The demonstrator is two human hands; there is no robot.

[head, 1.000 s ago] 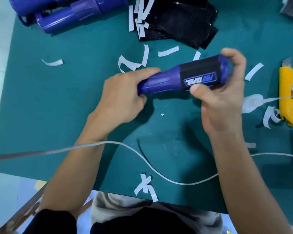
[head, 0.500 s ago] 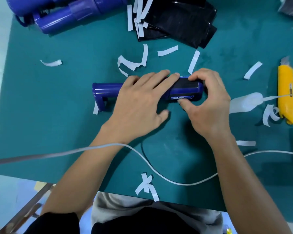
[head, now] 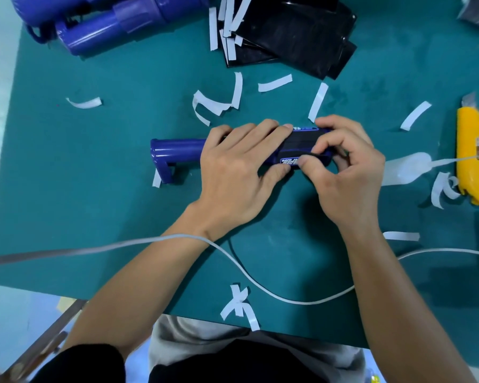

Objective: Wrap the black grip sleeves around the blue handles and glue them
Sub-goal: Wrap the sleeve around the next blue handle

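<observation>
Teal cutting mat [head: 94,189] is carrying everything I am watching. Beyond the blue plastic handle [head: 177,150] lying mid-mat, a pile of glossy black sheets [head: 296,31] is sitting. The left hand [head: 238,175] is clasping that handle, fingers over, thumb beneath; the right hand [head: 349,175] is pinching the black grip sleeve [head: 302,142] wrapped round its right end. Right of the handle a yellow utility knife [head: 472,150] is lying, and white paper strips [head: 274,83] are littering around it.

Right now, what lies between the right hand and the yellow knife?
In the head view, a wide white backing strip lies on the green mat between the right hand and the yellow knife; its thin tail crosses the knife.
</observation>
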